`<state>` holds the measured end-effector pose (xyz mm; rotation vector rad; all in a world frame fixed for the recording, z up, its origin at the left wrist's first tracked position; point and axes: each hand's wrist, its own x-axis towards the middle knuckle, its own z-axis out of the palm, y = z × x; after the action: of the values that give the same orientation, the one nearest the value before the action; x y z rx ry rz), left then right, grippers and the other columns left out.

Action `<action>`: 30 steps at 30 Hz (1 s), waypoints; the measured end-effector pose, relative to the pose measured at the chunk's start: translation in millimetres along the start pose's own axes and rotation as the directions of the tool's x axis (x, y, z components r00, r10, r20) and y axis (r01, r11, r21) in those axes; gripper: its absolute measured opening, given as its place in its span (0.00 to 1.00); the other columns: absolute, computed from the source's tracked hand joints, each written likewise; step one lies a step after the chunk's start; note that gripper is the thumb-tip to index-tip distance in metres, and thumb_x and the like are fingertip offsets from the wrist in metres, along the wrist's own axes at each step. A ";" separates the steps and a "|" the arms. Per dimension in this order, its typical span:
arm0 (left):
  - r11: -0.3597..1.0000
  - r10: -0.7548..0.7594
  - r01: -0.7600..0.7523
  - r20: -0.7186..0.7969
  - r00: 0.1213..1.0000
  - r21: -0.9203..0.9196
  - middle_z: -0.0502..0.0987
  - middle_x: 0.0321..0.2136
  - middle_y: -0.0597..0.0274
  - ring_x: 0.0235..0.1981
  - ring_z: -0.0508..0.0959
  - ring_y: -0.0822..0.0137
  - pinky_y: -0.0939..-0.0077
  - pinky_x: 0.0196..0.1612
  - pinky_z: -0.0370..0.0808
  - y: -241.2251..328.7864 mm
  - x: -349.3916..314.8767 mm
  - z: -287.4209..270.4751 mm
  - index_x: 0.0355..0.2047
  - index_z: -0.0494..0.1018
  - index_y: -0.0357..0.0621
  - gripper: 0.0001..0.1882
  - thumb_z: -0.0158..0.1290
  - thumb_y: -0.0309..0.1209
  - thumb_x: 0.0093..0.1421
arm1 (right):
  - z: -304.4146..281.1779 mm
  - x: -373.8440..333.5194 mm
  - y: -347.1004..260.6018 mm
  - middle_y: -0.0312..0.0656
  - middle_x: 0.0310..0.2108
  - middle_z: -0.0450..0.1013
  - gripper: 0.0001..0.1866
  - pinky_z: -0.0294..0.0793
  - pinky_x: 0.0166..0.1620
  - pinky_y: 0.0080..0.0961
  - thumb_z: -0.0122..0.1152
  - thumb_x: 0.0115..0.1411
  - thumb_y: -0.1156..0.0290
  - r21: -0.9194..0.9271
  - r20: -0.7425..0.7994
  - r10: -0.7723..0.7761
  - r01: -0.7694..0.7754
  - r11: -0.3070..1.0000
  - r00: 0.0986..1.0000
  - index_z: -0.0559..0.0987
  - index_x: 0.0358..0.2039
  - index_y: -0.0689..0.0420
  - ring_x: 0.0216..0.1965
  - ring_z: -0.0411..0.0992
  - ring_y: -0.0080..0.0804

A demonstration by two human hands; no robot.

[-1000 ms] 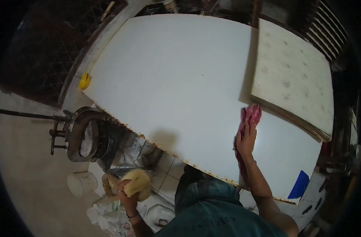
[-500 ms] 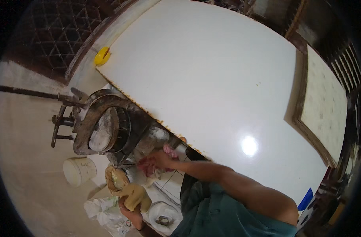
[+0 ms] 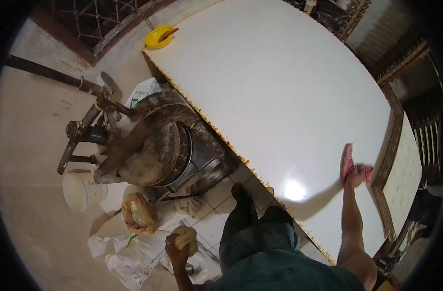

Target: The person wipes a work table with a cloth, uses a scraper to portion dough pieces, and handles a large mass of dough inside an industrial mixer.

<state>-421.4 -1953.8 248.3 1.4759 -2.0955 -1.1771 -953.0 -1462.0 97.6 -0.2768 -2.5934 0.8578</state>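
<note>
My right hand (image 3: 357, 176) presses a pink-red cloth (image 3: 347, 162) onto the white tabletop (image 3: 260, 97), close to the wooden-edged board on the right. The cloth bunches out on both sides of my fingers. Low on the left, away from the table, my left hand (image 3: 175, 247) is closed round a soft, tan lump (image 3: 186, 238); whether it is dough or folded cloth I cannot tell. White plastic sacks (image 3: 134, 259) lie on the floor below that hand.
A heavy, dusty machine with a round bowl (image 3: 151, 157) stands against the table's left edge. Near it are a white bucket (image 3: 80, 191) and a brown paper bag (image 3: 139, 213). A yellow bowl (image 3: 158, 37) sits at the far-left corner; a pale board (image 3: 403, 177) lies at right.
My right hand has swung from beside the machine, below the table edge, up and right onto the tabletop with the cloth. My left hand still holds the tan lump. The view has shifted.
</note>
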 end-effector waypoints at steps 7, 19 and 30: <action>0.977 0.179 -0.187 0.076 0.981 0.101 0.69 0.25 0.54 0.29 0.71 0.55 0.67 0.34 0.67 39.6 4.0 -9.7 0.29 0.68 0.40 0.15 0.55 0.24 0.36 | 164.8 -169.3 -363.8 0.47 0.31 0.70 0.08 0.67 0.34 0.28 0.45 0.50 0.75 0.478 0.179 -0.526 0.394 0.785 0.831 0.74 0.23 0.59 0.32 0.68 0.38; 0.803 0.583 -0.595 0.218 0.782 -0.012 0.68 0.31 0.55 0.33 0.70 0.58 0.69 0.38 0.68 155.0 12.3 41.1 0.32 0.65 0.42 0.18 0.58 0.24 0.39 | 36.4 -252.8 -384.8 0.38 0.38 0.69 0.09 0.63 0.39 0.33 0.54 0.41 0.75 0.873 0.051 -0.864 0.398 0.282 0.501 0.77 0.27 0.54 0.38 0.65 0.37; 0.617 0.721 -0.646 0.652 0.235 -0.450 0.66 0.30 0.52 0.34 0.68 0.55 0.66 0.40 0.64 235.6 -115.2 184.5 0.29 0.67 0.39 0.16 0.55 0.20 0.35 | -268.7 -241.9 170.3 0.43 0.43 0.67 0.12 0.63 0.44 0.35 0.54 0.44 0.74 -0.115 -0.343 0.310 -0.367 0.923 0.887 0.77 0.32 0.54 0.39 0.63 0.47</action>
<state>-642.9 -1740.4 339.1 -0.3196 -2.6714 -1.6032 -609.7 -1258.5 118.4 -0.8717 -2.3467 0.6248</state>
